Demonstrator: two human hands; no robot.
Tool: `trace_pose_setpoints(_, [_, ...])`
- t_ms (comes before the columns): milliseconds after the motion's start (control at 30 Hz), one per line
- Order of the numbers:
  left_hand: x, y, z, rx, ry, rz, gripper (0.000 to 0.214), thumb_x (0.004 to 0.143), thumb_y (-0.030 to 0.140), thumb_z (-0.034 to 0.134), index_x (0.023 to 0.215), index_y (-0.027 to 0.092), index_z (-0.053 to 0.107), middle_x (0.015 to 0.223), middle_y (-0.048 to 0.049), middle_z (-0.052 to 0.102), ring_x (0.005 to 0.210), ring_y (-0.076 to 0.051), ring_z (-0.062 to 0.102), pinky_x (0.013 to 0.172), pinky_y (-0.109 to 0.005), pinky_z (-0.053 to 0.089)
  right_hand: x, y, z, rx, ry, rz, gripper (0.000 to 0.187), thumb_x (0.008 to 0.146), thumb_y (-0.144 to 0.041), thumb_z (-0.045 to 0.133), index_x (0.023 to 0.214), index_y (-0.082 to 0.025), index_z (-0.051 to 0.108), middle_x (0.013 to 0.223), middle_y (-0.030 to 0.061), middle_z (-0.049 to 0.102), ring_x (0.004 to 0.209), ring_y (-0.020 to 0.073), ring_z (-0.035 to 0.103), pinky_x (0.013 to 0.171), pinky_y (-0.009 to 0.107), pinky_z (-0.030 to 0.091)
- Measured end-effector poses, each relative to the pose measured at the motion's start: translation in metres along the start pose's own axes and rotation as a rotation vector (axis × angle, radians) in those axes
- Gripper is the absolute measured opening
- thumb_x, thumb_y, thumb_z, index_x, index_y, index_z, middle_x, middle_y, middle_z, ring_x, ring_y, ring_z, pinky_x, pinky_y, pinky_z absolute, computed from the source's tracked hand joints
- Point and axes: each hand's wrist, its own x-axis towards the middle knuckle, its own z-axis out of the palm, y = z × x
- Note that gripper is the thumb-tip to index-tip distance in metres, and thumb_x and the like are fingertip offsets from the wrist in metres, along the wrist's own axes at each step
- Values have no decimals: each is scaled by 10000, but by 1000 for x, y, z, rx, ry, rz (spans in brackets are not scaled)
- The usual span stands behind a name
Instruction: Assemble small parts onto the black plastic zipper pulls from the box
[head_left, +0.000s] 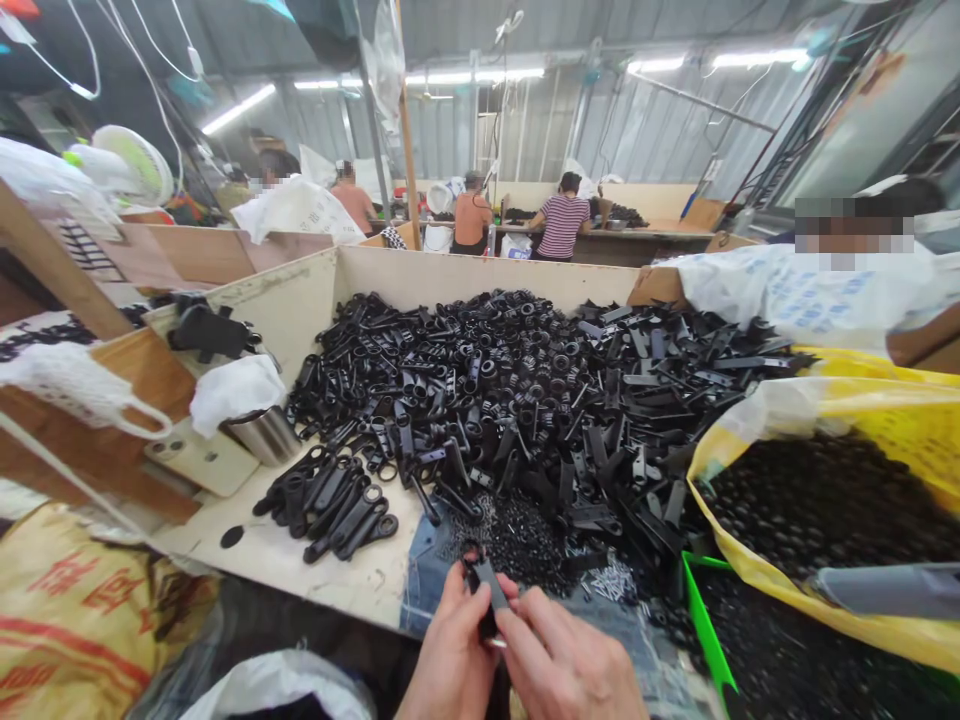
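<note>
Near edge of the surface (375, 578), over a blue cloth (427, 580): one black part (491, 592) is held up between both hands. Left hand (450, 645) is closed round it from the left, thumb along its side. Right hand (574, 655) is closed on it from the right, fingertips bent against its lower end. A bright metal glint shows by the right fingertips; cannot tell whether it is a separate pin or belongs to the part.

Step in hand, judged: fitting or pressing something small at the lower end, left hand steadying, right hand working. Inner detail is hidden by the fingers.

Stock about the hands: metal pins (611, 582) just beyond the right hand; a heap of small dark pieces (529, 540) straight ahead of the fingertips; a large pile of black parts (480, 375) farther out; a separate cluster of ring-ended parts (337, 500) ahead and left of the left hand.

Next move, judged: calls for a firm left hold and fine fingertip alignment by the right, with pressure along the fitting's line. Risk: a small piece could slip or seat crooked.
</note>
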Motion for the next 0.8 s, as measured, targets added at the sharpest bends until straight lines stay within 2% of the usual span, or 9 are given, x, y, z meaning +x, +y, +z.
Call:
trace_pose_setpoints(100, [1, -3, -5, -17, -42, 46, 514, 623, 363, 915, 1035, 235, 634, 859, -11, 713, 823, -187, 644, 810, -312, 453, -10, 1, 7, 231, -17, 158, 256, 1061, -265, 404, 1062, -225, 657, 886, 41, 751, 653, 148, 750, 537, 191, 544])
trace_pose_setpoints(167, [2, -7, -8, 3, -52, 108, 459, 687, 371, 877, 1057, 235, 642, 897, -19, 708, 856, -191, 636, 815, -310, 448, -16, 2, 10, 396, -2, 248, 220, 1056, -303, 451, 1085, -228, 656, 939, 45, 762, 638, 128, 742, 555, 166, 564])
trace_pose_setpoints(267, [4, -14, -9, 47, -35, 168, 453, 733, 431, 846, 1093, 251, 640, 916, -12, 691, 886, -199, 626, 821, -313, 443, -21, 3, 13, 531, 29, 309, 203, 1031, -299, 518, 1139, -215, 669, 1008, 70, 767, 630, 125, 737, 584, 158, 590])
trace_pose_setpoints(400, [5, -17, -8, 42, -2, 164, 493, 717, 495, 858, 1093, 260, 642, 914, -13, 700, 852, -177, 618, 781, -285, 455, -27, -2, 25, 504, 138, 254, 222, 1020, -276, 542, 1158, -202, 699, 962, 75, 768, 801, 165, 782, 708, 167, 618])
trace_pose_setpoints(533, [5, -17, -10, 13, -41, 127, 451, 710, 458, 880, 1047, 261, 656, 951, -16, 718, 884, -160, 628, 817, -265, 482, -34, -9, 40, 444, 248, 274, 252, 1040, -284, 500, 1162, -200, 703, 922, 77, 768, 758, 163, 785, 679, 168, 620])
trace_pose_setpoints(667, [3, -18, -11, 23, -79, 110, 381, 745, 457, 855, 1012, 245, 684, 944, -26, 727, 880, -160, 651, 822, -256, 499, -35, -9, 38, 424, 180, 263, 264, 1039, -247, 497, 1228, -203, 675, 955, 82, 772, 778, 165, 788, 714, 173, 620])
trace_pose_setpoints(800, [4, -23, -14, 82, -24, 132, 464, 693, 492, 879, 1034, 228, 708, 959, -57, 752, 934, -193, 681, 866, -264, 515, -36, -9, 35, 368, 133, 191, 297, 1028, -194, 500, 1276, -191, 663, 933, 79, 774, 771, 156, 787, 677, 138, 602])
